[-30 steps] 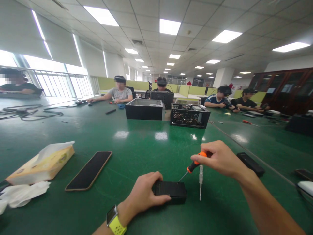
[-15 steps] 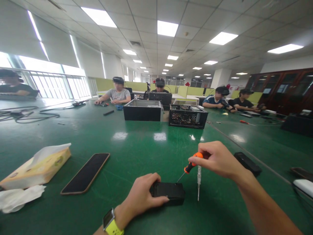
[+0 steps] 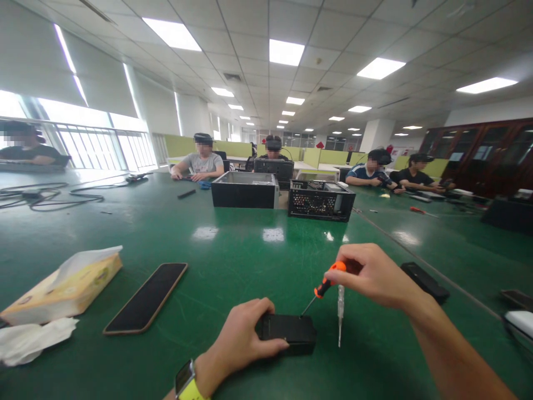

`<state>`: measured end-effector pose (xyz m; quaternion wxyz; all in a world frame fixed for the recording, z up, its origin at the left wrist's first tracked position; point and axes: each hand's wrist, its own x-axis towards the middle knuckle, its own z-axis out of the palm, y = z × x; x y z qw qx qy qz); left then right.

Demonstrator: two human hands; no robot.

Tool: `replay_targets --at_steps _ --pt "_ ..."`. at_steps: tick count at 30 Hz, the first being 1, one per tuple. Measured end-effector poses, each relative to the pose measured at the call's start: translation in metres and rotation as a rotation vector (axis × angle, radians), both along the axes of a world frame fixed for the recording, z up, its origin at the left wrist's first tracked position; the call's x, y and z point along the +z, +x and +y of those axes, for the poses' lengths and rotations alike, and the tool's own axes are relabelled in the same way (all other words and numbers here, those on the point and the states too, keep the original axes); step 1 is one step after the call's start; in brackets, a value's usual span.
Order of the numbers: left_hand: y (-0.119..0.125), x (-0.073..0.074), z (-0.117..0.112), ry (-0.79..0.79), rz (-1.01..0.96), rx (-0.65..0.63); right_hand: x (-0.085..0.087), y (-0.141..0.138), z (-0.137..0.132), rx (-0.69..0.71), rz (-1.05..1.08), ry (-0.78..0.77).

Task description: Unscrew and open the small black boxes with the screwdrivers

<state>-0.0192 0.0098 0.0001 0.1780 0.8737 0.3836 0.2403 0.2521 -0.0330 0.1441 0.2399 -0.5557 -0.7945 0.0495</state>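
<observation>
Black box [image 3: 289, 329] is lying on the worktop [image 3: 166, 233], your left hand [image 3: 244, 335] clasping it, your right hand [image 3: 370, 275] pinching the screwdriver [image 3: 323, 290]; its tip [image 3: 301, 315] is staying at the far edge (little seemingly progressing).

The screwdriver [image 3: 323, 288] has a bright orange and black handle and a silver-grey shaft; the tester screwdriver [image 3: 340, 305] is clear, with a metallic grey blade. The box [image 3: 293, 329] is black all over. Deep green covers the worktop [image 3: 233, 244], streaked with fine pale scratches. The watch strap [image 3: 191, 390] is lime yellow, the phone [image 3: 145, 300] black with a tan edge. The tissue packet [image 3: 83, 291] is yellow and cream with a printed design. A honeycomb pattern marks the black computer chassis [image 3: 318, 204]; the partitions [image 3: 233, 145] are yellow-green.
</observation>
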Motion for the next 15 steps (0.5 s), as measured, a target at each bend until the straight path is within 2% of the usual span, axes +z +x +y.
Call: replay_targets --at_steps 2,4,8,10,15 --pt "-0.0003 -0.0010 0.0001 0.005 -0.001 0.002 0.0019 0.0002 -0.0017 0.116 0.046 -0.045" --pt "-0.0004 -0.0016 0.0003 0.007 -0.002 0.001 0.0025 0.0002 -0.0028 0.169 0.061 -0.059" --pt "-0.0001 -0.0013 -0.0001 0.008 -0.008 -0.001 -0.0012 0.0018 -0.0002 -0.024 -0.019 0.013" --pt "-0.0001 -0.0012 -0.0005 0.008 -0.008 -0.002 -0.0019 0.0035 0.0010 -0.057 -0.035 0.018" --pt "-0.0008 -0.0018 -0.0002 0.007 -0.011 -0.005 0.0035 0.0050 -0.0016 0.201 0.028 -0.029"
